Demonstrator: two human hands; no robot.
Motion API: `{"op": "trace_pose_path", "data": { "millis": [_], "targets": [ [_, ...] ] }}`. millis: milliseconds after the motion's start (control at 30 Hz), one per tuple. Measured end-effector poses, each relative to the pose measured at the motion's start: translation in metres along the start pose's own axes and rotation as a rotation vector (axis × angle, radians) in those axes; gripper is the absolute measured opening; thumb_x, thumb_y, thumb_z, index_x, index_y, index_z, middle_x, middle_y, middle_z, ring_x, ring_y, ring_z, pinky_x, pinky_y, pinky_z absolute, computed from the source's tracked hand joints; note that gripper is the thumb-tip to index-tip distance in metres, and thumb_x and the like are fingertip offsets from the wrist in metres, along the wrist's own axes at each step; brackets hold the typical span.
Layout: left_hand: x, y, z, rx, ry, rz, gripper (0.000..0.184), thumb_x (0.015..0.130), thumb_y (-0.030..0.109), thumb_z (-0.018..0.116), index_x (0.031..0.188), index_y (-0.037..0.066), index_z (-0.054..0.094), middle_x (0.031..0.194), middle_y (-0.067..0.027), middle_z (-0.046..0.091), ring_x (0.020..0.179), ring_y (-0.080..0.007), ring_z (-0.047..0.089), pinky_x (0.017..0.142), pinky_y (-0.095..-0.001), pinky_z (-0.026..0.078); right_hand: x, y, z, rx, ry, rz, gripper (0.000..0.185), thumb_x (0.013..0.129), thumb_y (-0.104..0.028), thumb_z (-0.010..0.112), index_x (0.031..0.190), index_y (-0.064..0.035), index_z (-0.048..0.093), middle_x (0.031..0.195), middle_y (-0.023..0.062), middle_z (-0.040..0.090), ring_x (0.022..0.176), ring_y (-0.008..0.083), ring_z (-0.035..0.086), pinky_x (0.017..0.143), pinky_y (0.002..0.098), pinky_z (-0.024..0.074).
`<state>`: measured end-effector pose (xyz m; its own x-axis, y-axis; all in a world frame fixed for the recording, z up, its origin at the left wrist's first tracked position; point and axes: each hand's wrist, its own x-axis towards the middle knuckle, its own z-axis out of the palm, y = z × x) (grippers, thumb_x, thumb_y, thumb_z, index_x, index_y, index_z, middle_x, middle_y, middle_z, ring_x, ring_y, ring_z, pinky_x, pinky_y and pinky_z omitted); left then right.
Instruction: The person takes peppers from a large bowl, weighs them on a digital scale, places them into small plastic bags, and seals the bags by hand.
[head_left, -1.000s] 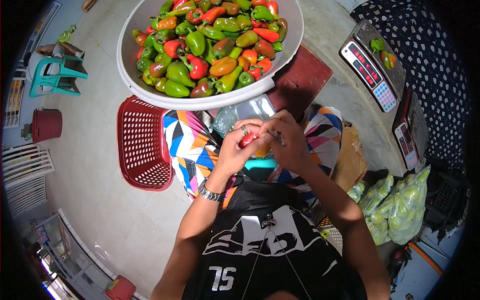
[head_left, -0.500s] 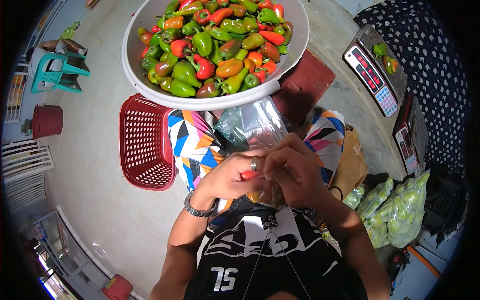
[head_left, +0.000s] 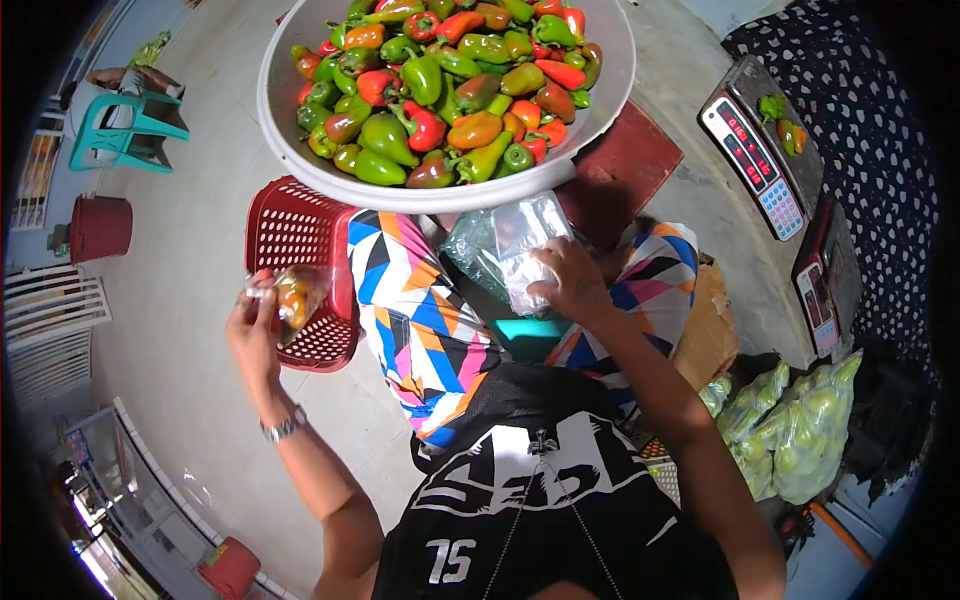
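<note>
My left hand [head_left: 256,325] is closed on the gathered top of a small clear bag of peppers [head_left: 298,300], which hangs over the red perforated basket [head_left: 340,250]. My right hand [head_left: 572,283] touches a stack of clear plastic bags [head_left: 527,240] between my knees, its fingers bent and apart over the bags. Just beyond the bags stands a wide whitish basin [head_left: 450,202] heaped with green, red and orange peppers [head_left: 386,138].
Two digital scales [head_left: 752,165] [head_left: 822,290] stand at the right, the upper one bearing a few peppers [head_left: 790,136]. Filled produce bags [head_left: 800,435] lie at lower right. At upper left, a person's arm [head_left: 150,80] shows by a teal chair [head_left: 130,130]. A red bucket [head_left: 100,228] stands below.
My hands, together at the bag of peppers before, have parted. The left has carried the bag left over the basket, and the right has moved onto the stack of plastic bags.
</note>
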<state>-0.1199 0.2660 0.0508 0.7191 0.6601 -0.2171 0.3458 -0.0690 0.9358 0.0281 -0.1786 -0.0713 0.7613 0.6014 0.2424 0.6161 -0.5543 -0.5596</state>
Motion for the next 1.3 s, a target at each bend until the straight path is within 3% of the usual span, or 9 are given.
{"op": "trace_pose_path", "data": {
  "millis": [167, 400, 467, 667, 800, 900, 1033, 1233, 1300],
  "targets": [
    [0.095, -0.212, -0.011, 0.935, 0.184, 0.146, 0.022, 0.084, 0.001, 0.07, 0.105, 0.001, 0.076, 0.097, -0.0142, 0.079, 0.082, -0.0226, 0.075, 0.076, -0.0358, 0.058, -0.006, 0.023, 0.039, 0.021, 0.192, -0.196, 0.032, 0.079, -0.011, 0.078, 0.107, -0.0131, 0.064, 0.092, 0.0062, 0.063, 0.092, 0.0319, 0.063, 0.082, 0.0445, 0.0505],
    [0.112, -0.37, 0.006, 1.108, 0.035, 0.117, 0.047, 0.082, 0.041, 0.077, 0.075, -0.005, 0.07, 0.077, -0.0303, 0.07, 0.079, -0.0488, 0.072, 0.068, -0.0539, 0.057, 0.006, 0.011, 0.01, 0.116, 0.214, 0.134, 0.012, 0.09, -0.007, 0.073, 0.101, -0.0054, 0.069, 0.095, 0.009, 0.069, 0.083, 0.0282, 0.067, 0.075, 0.04, 0.0534],
    [0.106, -0.354, 0.016, 1.199, 0.027, 0.076, 0.067, 0.08, 0.061, 0.078, 0.074, -0.005, 0.068, 0.078, -0.0293, 0.071, 0.079, -0.0481, 0.072, 0.068, -0.0518, 0.059, 0.011, -0.006, -0.008, 0.182, 0.235, 0.267, 0.012, 0.093, -0.009, 0.07, 0.103, -0.0039, 0.068, 0.096, 0.0099, 0.069, 0.084, 0.0265, 0.067, 0.074, 0.0393, 0.0536],
    [0.105, -0.33, 0.022, 1.102, -0.114, 0.065, 0.025, 0.082, 0.026, 0.071, 0.077, 0.002, 0.073, 0.073, -0.0233, 0.071, 0.079, -0.0426, 0.074, 0.07, -0.0483, 0.06, 0.021, -0.041, -0.068, 0.459, 0.242, 0.42, 0.011, 0.101, -0.013, 0.061, 0.105, -0.0043, 0.064, 0.098, 0.0108, 0.071, 0.093, 0.0219, 0.067, 0.083, 0.0373, 0.0529],
    [0.088, -0.217, 0.056, 0.351, -0.012, -0.146, 0.011, 0.092, 0.003, 0.063, 0.087, -0.001, 0.072, 0.076, -0.0082, 0.071, 0.067, -0.0166, 0.069, 0.057, -0.0307, 0.056, 0.016, -0.031, -0.097, 1.014, 0.119, 0.526, 0.025, 0.105, -0.025, 0.053, 0.104, -0.0012, 0.061, 0.099, 0.0108, 0.071, 0.096, 0.0187, 0.065, 0.089, 0.0355, 0.0501],
    [0.068, -0.135, 0.072, -0.055, 0.23, 0.077, 0.011, 0.101, 0.01, 0.066, 0.096, 0.001, 0.07, 0.077, -0.0003, 0.062, 0.066, -0.0069, 0.054, 0.061, -0.0201, 0.046, 0.022, -0.054, -0.118, 1.292, 0.08, 0.539, 0.03, 0.107, -0.03, 0.049, 0.099, -0.0024, 0.059, 0.101, 0.0122, 0.07, 0.097, 0.0218, 0.064, 0.092, 0.0372, 0.0485],
    [-0.024, 0.018, 0.129, -0.041, 0.069, 0.422, 0.007, 0.095, 0.003, 0.07, 0.102, 0.001, 0.068, 0.103, -0.0085, 0.07, 0.088, -0.0145, 0.065, 0.081, -0.0299, 0.054, 0.03, -0.057, -0.127, 1.423, 0.069, 0.392, 0.025, 0.106, -0.025, 0.05, 0.099, -0.0033, 0.059, 0.1, 0.0126, 0.068, 0.099, 0.0234, 0.064, 0.092, 0.0395, 0.049],
    [-0.068, 0.13, 0.225, 0.121, -0.555, 0.772, 0.085, 0.073, 0.02, 0.089, 0.147, 0.004, 0.051, 0.131, -0.0134, 0.065, 0.117, -0.0247, 0.064, 0.103, -0.0373, 0.049, 0.055, -0.06, -0.131, 1.322, 0.028, 0.419, 0.021, 0.099, -0.021, 0.057, 0.103, -0.001, 0.06, 0.092, 0.0077, 0.064, 0.096, 0.0202, 0.063, 0.091, 0.0368, 0.0492],
    [-0.068, 0.146, 0.253, 0.138, -0.526, 0.847, 0.06, 0.08, 0.015, 0.084, 0.133, 0.001, 0.062, 0.116, -0.0117, 0.071, 0.106, -0.0198, 0.068, 0.096, -0.0336, 0.052, 0.056, -0.051, -0.135, 1.248, 0.025, 0.41, 0.023, 0.098, -0.022, 0.059, 0.106, 0.0, 0.061, 0.093, 0.0072, 0.065, 0.095, 0.0187, 0.063, 0.09, 0.0353, 0.0492]
  ]
}}
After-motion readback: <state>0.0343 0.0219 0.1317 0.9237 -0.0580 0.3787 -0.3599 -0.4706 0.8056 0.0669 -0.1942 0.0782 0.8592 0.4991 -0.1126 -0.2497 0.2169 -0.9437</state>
